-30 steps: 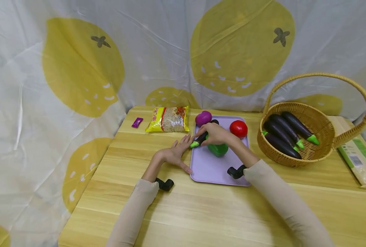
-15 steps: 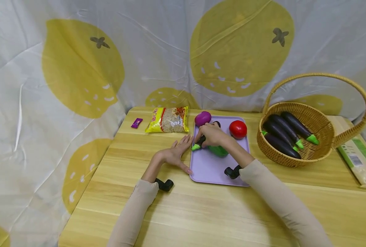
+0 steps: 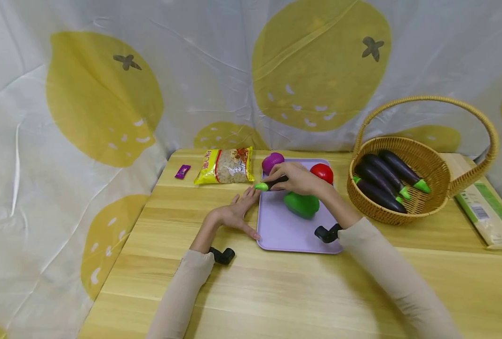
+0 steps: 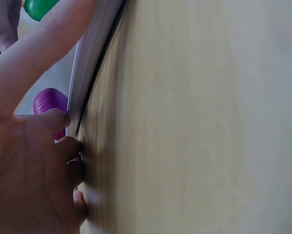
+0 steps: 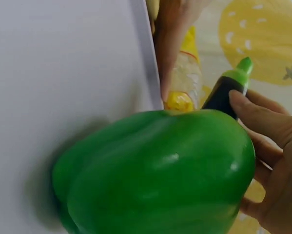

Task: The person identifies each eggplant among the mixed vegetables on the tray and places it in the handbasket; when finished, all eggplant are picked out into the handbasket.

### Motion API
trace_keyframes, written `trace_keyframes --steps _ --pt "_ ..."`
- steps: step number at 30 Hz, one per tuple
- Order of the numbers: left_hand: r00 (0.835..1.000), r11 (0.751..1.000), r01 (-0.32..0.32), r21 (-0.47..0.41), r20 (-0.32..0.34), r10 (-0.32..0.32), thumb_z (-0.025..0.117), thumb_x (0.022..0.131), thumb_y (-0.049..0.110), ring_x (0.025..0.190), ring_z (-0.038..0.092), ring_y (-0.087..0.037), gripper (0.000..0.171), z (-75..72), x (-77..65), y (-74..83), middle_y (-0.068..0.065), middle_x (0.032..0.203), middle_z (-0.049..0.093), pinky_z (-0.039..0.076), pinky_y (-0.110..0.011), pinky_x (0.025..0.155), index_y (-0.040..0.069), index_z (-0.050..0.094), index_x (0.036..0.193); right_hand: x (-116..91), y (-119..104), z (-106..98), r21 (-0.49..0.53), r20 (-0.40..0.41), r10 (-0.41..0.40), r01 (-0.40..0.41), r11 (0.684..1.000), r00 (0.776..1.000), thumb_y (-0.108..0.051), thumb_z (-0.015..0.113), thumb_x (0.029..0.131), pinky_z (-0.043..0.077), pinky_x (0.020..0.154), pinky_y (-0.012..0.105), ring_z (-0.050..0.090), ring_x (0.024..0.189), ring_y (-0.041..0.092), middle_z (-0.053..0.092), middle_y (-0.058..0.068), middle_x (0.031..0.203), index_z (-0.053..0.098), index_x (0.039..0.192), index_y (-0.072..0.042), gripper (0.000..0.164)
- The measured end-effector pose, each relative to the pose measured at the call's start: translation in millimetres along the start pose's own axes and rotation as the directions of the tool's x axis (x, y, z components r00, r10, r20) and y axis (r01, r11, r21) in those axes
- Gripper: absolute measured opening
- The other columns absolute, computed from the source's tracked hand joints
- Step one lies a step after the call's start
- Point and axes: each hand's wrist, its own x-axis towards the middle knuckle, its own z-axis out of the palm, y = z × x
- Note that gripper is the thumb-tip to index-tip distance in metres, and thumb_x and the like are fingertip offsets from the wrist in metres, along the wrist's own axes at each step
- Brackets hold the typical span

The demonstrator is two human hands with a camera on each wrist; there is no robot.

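My right hand [image 3: 298, 179] grips an eggplant [image 3: 277, 182] above the far left part of a lilac tray [image 3: 290, 235]. In the right wrist view, the thumb and fingers close round the dark eggplant [image 5: 223, 95] just below its green cap. My left hand [image 3: 235, 215] is spread against the tray's left edge, its thumb at the near left corner. On the tray lie a green bell pepper [image 3: 302, 205], a red tomato [image 3: 322, 173] and a purple onion [image 3: 273, 162], the onion at the far left corner. The right hand and forearm partly cover the tomato.
Right of the tray stands a wicker basket [image 3: 356, 200] with a tall handle and several eggplants [image 3: 382, 195] inside. A flat green-and-white package [image 3: 485, 212] lies beyond it. At the back left are a yellow food bag [image 3: 227, 165] and a small purple packet [image 3: 182, 171].
My right hand has taken the eggplant up off the tray, uncovering more of the bell pepper. The left hand stays at the tray's edge. The head view has shifted slightly.
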Motion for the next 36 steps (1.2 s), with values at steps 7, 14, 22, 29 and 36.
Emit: trace_keyframes --steps 7,14,22,29,36 --pt "1.0 1.0 -0.013 -0.01 -0.016 0.013 0.09 0.079 0.044 0.16 -0.023 -0.03 0.139 0.3 -0.3 -2.0 -0.015 0.172 -0.021 -0.014 -0.059 0.129 0.011 -0.014 0.165 -22.6 -3.1 -16.7 0.13 -0.079 -0.06 0.07 0.989 0.995 -0.01 0.076 0.093 0.052 0.088 0.03 0.063 0.104 0.022 0.071 0.008 0.114 0.075 0.128 -0.013 0.035" --pt "1.0 1.0 -0.001 -0.008 -0.003 0.001 0.09 0.079 0.043 0.16 -0.024 -0.028 0.138 0.7 -1.6 -2.5 -0.014 0.171 -0.023 -0.016 -0.057 0.129 0.009 -0.012 0.165 -43.1 -3.0 -34.7 0.133 -0.21 -0.079 0.108 0.985 0.974 -0.007 0.076 0.093 0.054 0.086 0.022 0.067 0.105 0.024 0.072 0.013 0.119 0.075 0.127 -0.009 0.034" --pt "1.0 1.0 0.004 -0.006 -0.002 -0.004 0.09 0.079 0.042 0.16 -0.023 -0.027 0.138 1.1 -1.2 -1.3 -0.013 0.171 -0.024 -0.016 -0.055 0.129 0.01 -0.012 0.165 -69.3 6.4 -56.5 0.078 -0.269 -0.012 0.034 0.996 0.963 -0.011 0.075 0.095 0.049 0.075 0.02 0.062 0.092 0.014 0.071 0.008 0.111 0.074 0.129 -0.01 0.034" --pt "1.0 1.0 -0.009 -0.012 -0.01 0.009 0.091 0.078 0.042 0.16 -0.023 -0.027 0.139 1.6 0.0 -1.8 -0.013 0.172 -0.023 -0.016 -0.055 0.129 0.01 -0.012 0.165 -96.5 19.4 -78.8 0.048 -0.264 0.144 -0.137 0.989 0.954 -0.021 0.073 0.097 0.045 0.065 0.024 0.059 0.084 0.018 0.071 0.004 0.113 0.072 0.134 -0.018 0.036" --pt "1.0 1.0 -0.003 -0.016 -0.012 0.003 0.091 0.077 0.044 0.16 -0.022 -0.029 0.14 1.1 -0.7 -2.0 -0.015 0.171 -0.022 -0.015 -0.056 0.129 0.009 -0.012 0.165 -120.8 37.3 -111.1 0.039 -0.233 0.278 -0.277 0.96 0.932 -0.028 0.07 0.1 0.038 0.06 0.026 0.055 0.081 0.019 0.07 0.014 0.135 0.069 0.137 -0.018 0.038"
